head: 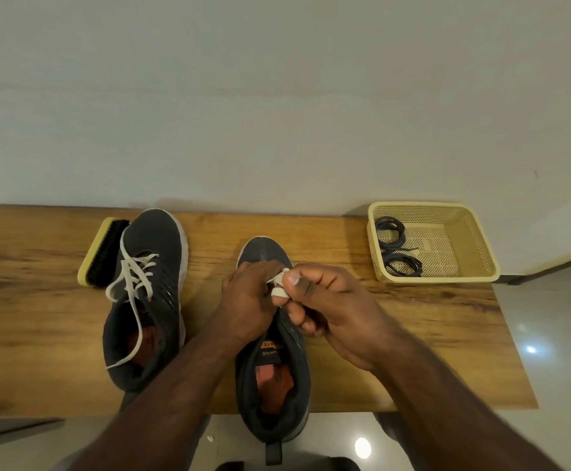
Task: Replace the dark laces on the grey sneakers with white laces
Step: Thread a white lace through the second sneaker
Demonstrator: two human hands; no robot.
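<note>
A long wooden bench (345, 341) stands against a pale wall. On it, toward the left end, a grey sneaker (148, 300) lies with its toe at the back edge, threaded with a white lace (134, 277) whose loose ends trail toward its heel. A second grey sneaker (274, 379) sits near the middle, toe pointing to the wall and heel hanging over the front edge. At the back right corner is a cream plastic basket (474, 239), with the dark laces (396, 246) coiled in its left side. A black shoe brush (102, 253) with a yellow back lies just beside the left sneaker, at its toe end.

Both hands are over the forepart of the middle sneaker. The left hand (246, 300) has its fingers curled down at the eyelets, though I cannot tell what its grip holds. The right hand (331, 307) pinches a bunched white lace (280, 287) between thumb and fingers, just beside the left hand.
</note>
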